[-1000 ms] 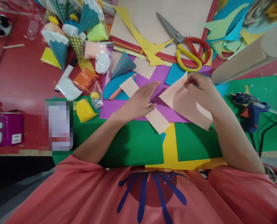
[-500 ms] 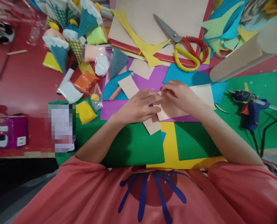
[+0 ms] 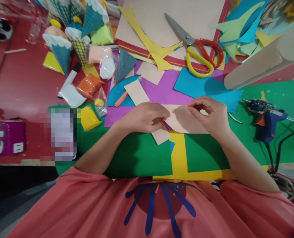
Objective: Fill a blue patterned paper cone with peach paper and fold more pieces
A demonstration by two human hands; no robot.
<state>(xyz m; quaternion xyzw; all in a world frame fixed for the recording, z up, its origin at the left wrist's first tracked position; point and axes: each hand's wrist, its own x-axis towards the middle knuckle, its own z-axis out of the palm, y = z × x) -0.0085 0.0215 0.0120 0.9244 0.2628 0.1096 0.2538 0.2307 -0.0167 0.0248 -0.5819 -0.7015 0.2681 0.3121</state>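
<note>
A cream paper piece (image 3: pixel 179 115) lies under both hands, over purple and green sheets. My right hand (image 3: pixel 208 114) pinches its upper edge between thumb and forefinger. My left hand (image 3: pixel 148 117) has its fingers curled together at the paper's left end; what they hold, if anything, is hidden. A narrow cream strip (image 3: pixel 137 91) runs diagonally beneath my left hand, its lower end showing below the fingers. Beyond the hands lie a blue paper piece (image 3: pixel 199 84) and large scissors (image 3: pixel 188 41) with red and yellow handles.
A blue glue gun (image 3: pixel 269 119) rests on the green sheet at the right, near a cream paper roll (image 3: pixel 256 62). Bagged clay (image 3: pixel 90 86), a marker (image 3: pixel 70 79), patterned cones (image 3: pixel 60 54) and a pixelated phone (image 3: pixel 62 134) are at the left.
My right hand has moved right and slightly toward me, away from my left hand. My left fingers have curled in. The cream paper has shifted toward me.
</note>
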